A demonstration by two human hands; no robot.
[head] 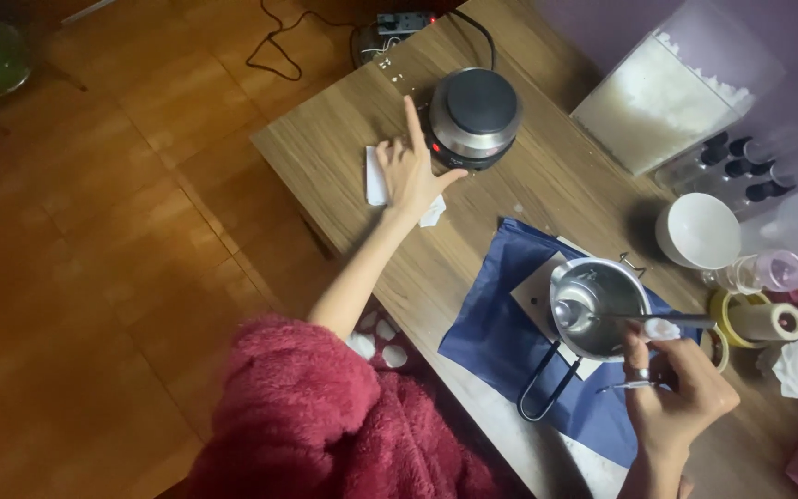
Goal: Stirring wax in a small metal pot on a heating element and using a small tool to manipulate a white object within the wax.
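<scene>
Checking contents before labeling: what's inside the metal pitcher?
Inside the metal pitcher a metal spoon is visible, its bowl resting in the pitcher, handle held by the right hand. The interior looks shiny; any liquid or residue can't be told. The base under the spoon's bowl is hidden.

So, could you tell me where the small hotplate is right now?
In the head view, the hotplate sits at the table's far left end, just beyond the left hand.

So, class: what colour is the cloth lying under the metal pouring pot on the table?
Dark blue. The cloth lies under the metal pouring pot, seen in the head view.
</scene>
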